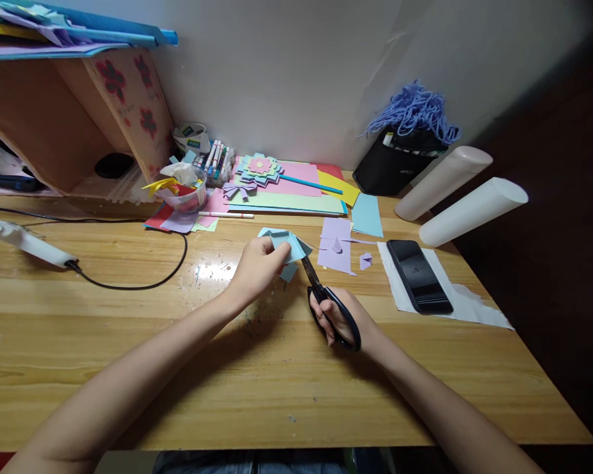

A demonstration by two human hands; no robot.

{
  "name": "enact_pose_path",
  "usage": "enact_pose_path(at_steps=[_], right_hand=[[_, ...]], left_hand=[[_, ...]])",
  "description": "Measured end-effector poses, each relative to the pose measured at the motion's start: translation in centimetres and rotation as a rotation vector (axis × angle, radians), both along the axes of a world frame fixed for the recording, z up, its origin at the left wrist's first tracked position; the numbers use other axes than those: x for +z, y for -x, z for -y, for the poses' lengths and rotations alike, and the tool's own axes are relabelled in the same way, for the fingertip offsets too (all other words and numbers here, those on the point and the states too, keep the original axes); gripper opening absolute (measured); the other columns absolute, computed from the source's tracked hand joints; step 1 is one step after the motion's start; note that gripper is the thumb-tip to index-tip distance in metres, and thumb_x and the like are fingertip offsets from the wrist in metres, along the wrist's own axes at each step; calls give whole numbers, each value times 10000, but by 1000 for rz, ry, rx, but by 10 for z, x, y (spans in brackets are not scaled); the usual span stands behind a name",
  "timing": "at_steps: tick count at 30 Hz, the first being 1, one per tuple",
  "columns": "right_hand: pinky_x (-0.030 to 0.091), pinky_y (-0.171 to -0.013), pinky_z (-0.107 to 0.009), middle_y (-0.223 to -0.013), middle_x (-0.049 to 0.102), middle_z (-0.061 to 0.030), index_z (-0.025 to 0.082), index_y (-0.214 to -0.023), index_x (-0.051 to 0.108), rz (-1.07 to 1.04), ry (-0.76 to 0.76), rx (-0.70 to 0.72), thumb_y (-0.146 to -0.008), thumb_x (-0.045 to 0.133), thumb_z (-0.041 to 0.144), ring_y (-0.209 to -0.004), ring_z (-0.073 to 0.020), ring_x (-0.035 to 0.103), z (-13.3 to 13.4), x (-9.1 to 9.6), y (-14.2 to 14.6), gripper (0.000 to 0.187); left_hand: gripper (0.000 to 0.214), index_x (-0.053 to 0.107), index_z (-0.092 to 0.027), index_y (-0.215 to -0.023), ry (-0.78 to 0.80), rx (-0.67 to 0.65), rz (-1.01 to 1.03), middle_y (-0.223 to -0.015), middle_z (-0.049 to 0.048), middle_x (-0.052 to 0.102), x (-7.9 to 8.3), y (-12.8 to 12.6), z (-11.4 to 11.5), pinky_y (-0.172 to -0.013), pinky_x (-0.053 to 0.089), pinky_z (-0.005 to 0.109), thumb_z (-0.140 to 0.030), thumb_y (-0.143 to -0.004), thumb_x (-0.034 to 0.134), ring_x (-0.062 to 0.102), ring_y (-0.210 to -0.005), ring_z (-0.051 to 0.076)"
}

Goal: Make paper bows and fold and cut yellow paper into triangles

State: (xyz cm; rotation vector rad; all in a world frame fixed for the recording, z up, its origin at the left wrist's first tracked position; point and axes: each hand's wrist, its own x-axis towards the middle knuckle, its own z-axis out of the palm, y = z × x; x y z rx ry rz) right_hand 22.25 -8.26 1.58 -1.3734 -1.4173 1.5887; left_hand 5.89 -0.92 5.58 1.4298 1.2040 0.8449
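Note:
Pinched between the thumb and fingers of my left hand [260, 264] is a folded piece of light blue paper [292, 250], held above the table. My right hand [340, 315] grips a pair of black scissors [350, 317] by the handles. The blades point up and left and meet the paper's right edge; whether they are cutting through it I cannot tell. Just right of the blades lies a sheet of purple paper [333, 260] with cut edges. A small purple scrap [366, 261] rests beside it.
Behind my hands lie a layered paper flower [259, 168] on a blue stick, coloured sheets [286, 205] and a tub of scraps [182, 194]. A phone [420, 276] on white paper and two white cylinders [469, 210] stand right. A black cable [143, 288] curves at left.

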Motion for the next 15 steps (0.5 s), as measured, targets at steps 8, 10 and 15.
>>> enact_pose_path(at_steps=[8,10,15], right_hand=[[408,-419,-229,-501,426,51,176,-753,454,-192,-56,162,-531,353,888,-408,-86,414,3,-2,-5,752],[422,-427,-241,-490,436,48,184,-730,456,-319,-124,71,-552,358,881,-407,-97,436,-3,-6,-7,726],[469,-482,-240,-524,544,4,175,-620,486,-226,-316,-445,-760,539,603,-464,-113,540,-34,-11,-25,453]], left_hand=[[239,489,-153,-535,-113,78,96,-526,-41,441,-5,12,-18,-543,312,219,-310,-714,501,399,-533,91],[214,496,-153,-556,-108,71,175,-548,-46,440,-5,16,-22,-559,318,215,-309,-698,534,389,-547,88],[178,552,-143,-633,-7,-75,314,-600,-37,496,-7,19,-22,-593,356,210,-304,-664,623,433,-569,86]])
